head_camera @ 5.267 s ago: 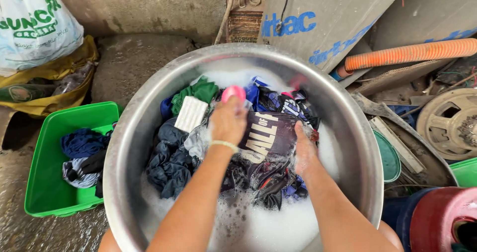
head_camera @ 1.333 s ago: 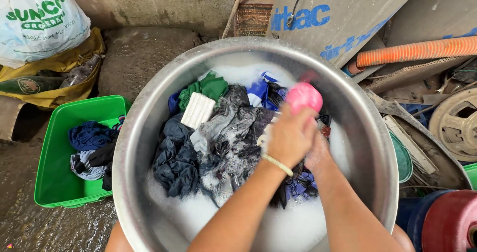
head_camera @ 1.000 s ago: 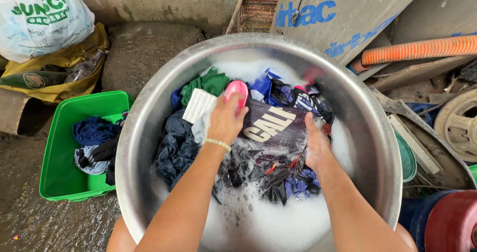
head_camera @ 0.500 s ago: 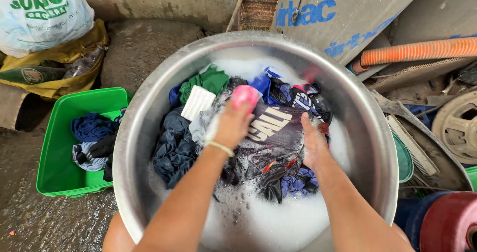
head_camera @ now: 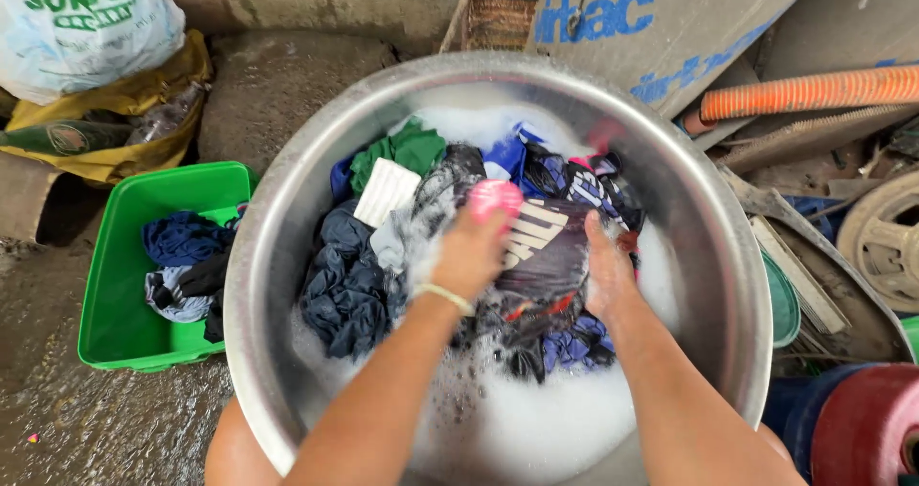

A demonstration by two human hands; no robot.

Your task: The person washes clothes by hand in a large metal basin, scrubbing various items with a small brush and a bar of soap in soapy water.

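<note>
Since half a second ago, the left hand (head_camera: 469, 256) has slid slightly toward the basin's near side, its grip closed around the pink scrub brush (head_camera: 495, 199) on the dark printed shirt (head_camera: 546, 251). The right hand (head_camera: 605, 280) lies flat, fingers spread, pinning the shirt at the middle of the steel basin (head_camera: 287, 247). Suds make everything slick: the brush could slip free, or the cloth could bunch under the pressing palm. Hard strokes near the rim could slop foam (head_camera: 536, 429) onto the floor.

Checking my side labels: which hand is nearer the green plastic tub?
Left. The left hand, gripping a pink brush, is on the side toward the green plastic tub; the right hand presses laundry farther away.
</note>
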